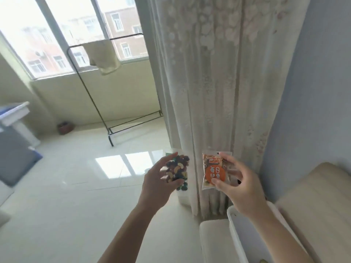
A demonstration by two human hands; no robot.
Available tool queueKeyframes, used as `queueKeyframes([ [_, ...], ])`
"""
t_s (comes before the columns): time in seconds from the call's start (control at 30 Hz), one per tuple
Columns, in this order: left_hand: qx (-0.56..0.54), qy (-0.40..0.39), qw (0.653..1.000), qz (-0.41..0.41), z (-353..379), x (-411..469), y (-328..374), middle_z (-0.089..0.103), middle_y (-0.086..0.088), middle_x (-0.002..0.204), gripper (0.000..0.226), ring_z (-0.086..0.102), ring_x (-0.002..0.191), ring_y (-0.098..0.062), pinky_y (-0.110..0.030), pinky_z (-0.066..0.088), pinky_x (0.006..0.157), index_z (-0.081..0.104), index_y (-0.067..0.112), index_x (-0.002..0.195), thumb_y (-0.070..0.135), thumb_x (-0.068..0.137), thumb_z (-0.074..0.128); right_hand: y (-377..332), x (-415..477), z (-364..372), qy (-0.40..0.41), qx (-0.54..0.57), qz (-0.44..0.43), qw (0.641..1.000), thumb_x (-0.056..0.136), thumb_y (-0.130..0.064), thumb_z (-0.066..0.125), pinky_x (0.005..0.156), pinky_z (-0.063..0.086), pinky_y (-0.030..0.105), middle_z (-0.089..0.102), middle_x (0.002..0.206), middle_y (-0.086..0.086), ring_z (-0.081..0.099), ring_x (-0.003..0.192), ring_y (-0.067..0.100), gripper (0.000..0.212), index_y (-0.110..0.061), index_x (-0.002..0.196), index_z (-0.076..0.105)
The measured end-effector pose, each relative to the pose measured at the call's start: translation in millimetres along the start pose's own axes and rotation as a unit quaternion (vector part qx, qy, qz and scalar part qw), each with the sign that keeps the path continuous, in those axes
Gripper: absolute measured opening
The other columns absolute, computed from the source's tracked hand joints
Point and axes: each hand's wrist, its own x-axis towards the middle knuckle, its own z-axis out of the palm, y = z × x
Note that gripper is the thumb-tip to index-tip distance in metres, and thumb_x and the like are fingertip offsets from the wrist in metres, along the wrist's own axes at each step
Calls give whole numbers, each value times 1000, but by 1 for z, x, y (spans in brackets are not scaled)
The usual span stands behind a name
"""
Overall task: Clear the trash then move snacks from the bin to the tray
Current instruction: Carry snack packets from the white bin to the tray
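Seen from the head camera, a person holds two snacks up before a patterned curtain (218,82). The left hand (157,185), fingers curled, grips a clear packet of mixed nuts (178,168). The right hand (241,190) pinches an orange-labelled packet (212,172) between thumb and fingertips. A white container (232,221), possibly the bin, sits just below the right wrist. The snack transfer appears to be the step in hand. No tray is in view, so the next move likely means turning to find it and setting both packets down.

A home living room: glossy pale tiled floor (66,186), a floral curtain (218,82), a cream sofa (313,196), and a drying rack (106,76) beside large windows (57,35).
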Motion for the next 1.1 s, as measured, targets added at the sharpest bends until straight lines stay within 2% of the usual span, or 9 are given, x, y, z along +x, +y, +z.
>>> queueKeyframes([
  [0.07, -7, 46, 999, -3, -37, -23, -3, 69, 21, 99, 81, 72, 94, -16, -38, 63, 78, 70, 50, 116, -16, 69, 80, -13, -5, 35, -43, 20, -13, 999, 74, -14, 89, 73, 52, 9, 66, 121, -14, 64, 103, -2, 68, -41, 129, 60],
  [0.2, -32, 142, 989, -5, -110, -81, -10, 69, 13, 97, 79, 71, 86, -19, -33, 59, 69, 73, 46, 114, -20, 69, 78, -39, -24, 106, -121, 64, -23, 990, 75, -13, 88, 72, 57, 17, 63, 121, -23, 64, 105, -2, 68, -44, 129, 60],
  [0.33, -30, 223, 974, -4, -175, -151, -16, 67, 17, 91, 75, 65, 74, -12, -26, 56, 63, 74, 38, 116, -19, 68, 79, -68, -62, 175, -189, 89, -39, 977, 76, -9, 87, 70, 57, 19, 63, 123, -20, 64, 104, -3, 69, -40, 131, 61],
  [0.5, -11, 290, 957, -9, -246, -252, -27, 68, 12, 96, 76, 70, 79, -14, -26, 57, 63, 72, 39, 120, -15, 68, 82, -106, -138, 252, -247, 111, -60, 961, 78, -3, 84, 70, 60, 24, 63, 126, -17, 64, 103, 0, 66, -40, 129, 62],
  [0.6, 8, 329, 944, -17, -285, -319, -34, 68, 16, 98, 76, 71, 82, -15, -26, 58, 64, 70, 41, 123, -11, 69, 84, -125, -196, 292, -281, 124, -62, 950, 79, -1, 83, 69, 60, 24, 63, 126, -16, 65, 103, 2, 65, -38, 129, 62],
  [0.73, 32, 378, 925, -27, -332, -408, -42, 67, 13, 105, 77, 70, 80, -12, -26, 58, 67, 69, 43, 124, -8, 69, 86, -146, -271, 344, -334, 145, -65, 929, 78, 2, 83, 67, 60, 26, 62, 122, -24, 66, 102, 6, 67, -35, 130, 63],
  [0.93, 59, 473, 878, -53, -391, -528, -45, 66, 11, 116, 76, 72, 91, -11, -22, 58, 72, 66, 40, 127, -6, 70, 87, -194, -360, 417, -429, 171, -68, 884, 79, 3, 81, 67, 59, 25, 63, 122, -21, 66, 101, 6, 66, -35, 129, 64],
  [1.1, 78, 551, 827, -75, -429, -605, -48, 66, 17, 109, 76, 71, 87, 2, -16, 57, 71, 66, 39, 126, -8, 69, 87, -232, -414, 479, -506, 195, -71, 837, 79, 4, 81, 66, 60, 26, 63, 115, -27, 66, 101, 7, 65, -35, 128, 64],
])
